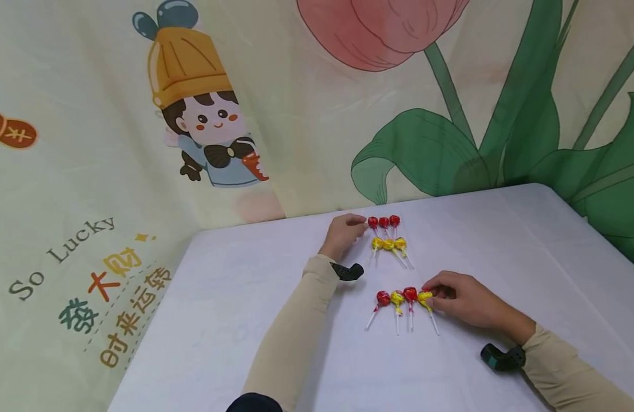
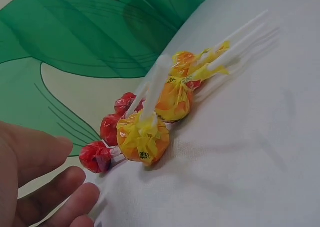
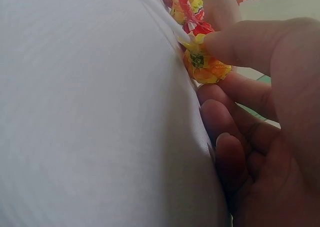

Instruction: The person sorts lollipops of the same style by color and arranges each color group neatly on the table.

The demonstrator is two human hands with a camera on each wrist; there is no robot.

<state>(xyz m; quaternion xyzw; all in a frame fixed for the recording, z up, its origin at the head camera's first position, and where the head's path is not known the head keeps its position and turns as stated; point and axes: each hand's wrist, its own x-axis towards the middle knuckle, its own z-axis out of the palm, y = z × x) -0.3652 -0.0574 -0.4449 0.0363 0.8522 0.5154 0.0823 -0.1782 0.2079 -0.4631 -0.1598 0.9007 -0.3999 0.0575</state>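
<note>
Near the table's back edge, my left hand [image 1: 343, 234] is beside the leftmost of three red lollipops [image 1: 384, 222]. In the left wrist view its fingers [image 2: 50, 152] are loosely bent and hold nothing, a little apart from the nearest red lollipop [image 2: 95, 156]. Three yellow lollipops [image 1: 388, 245] lie just in front of the red ones, sticks toward the front. Closer to the front, my right hand [image 1: 466, 297] pinches the yellow lollipop [image 3: 205, 62] at the right end of a row. The red lollipop [image 1: 410, 294] is its neighbour; another yellow lollipop [image 1: 397, 298] and red lollipop [image 1: 383, 298] lie farther left.
A white cloth covers the table [image 1: 234, 297]. Behind it hangs a printed backdrop [image 1: 306, 126] with a cartoon child, a tulip and lettering. Dark wrist cameras [image 1: 502, 357] are worn at both cuffs.
</note>
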